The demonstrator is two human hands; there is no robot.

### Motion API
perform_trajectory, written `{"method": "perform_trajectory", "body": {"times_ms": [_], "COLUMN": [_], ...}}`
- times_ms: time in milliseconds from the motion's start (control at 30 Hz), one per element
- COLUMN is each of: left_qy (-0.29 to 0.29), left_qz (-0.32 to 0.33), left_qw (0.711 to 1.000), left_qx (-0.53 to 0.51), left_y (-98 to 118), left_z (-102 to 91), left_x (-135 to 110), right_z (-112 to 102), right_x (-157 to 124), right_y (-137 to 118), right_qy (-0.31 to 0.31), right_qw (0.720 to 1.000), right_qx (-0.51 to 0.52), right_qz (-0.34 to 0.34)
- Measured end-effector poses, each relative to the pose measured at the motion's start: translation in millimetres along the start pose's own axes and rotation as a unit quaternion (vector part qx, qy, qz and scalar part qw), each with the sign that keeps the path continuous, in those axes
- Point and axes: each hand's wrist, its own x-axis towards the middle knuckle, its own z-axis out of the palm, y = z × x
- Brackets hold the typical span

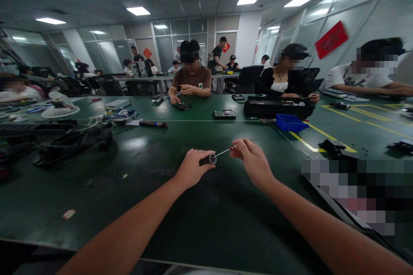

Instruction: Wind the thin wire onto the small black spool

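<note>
Both my arms reach out over a dark green table [135, 206]. My left hand [191, 167] is closed round a short black screwdriver handle [208, 159] whose round end points right. My right hand [251, 159] pinches the far end of a thin metal bit [222, 152] that runs from the handle's end to its fingertips. The two hands hover a little above the table, close together.
A blue bin [290, 122], a black tray [277, 107], a hard drive [224, 114] and a pen-like tool [153, 123] lie farther back. Black bags and cables [74, 139] sit at left. A dark laptop edge [342, 210] lies at right. Several people work across the table.
</note>
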Motion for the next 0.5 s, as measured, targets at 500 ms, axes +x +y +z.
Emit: {"method": "perform_trajectory", "body": {"times_ms": [500], "left_qy": [0.017], "left_qz": [0.001], "left_qw": [0.999], "left_qx": [0.031], "left_y": [0], "left_z": [0.8], "left_x": [0], "right_z": [2], "right_x": [-9], "right_y": [-1], "right_qy": [0.013], "right_qw": [0.984], "right_qx": [-0.138], "right_qz": [-0.109]}}
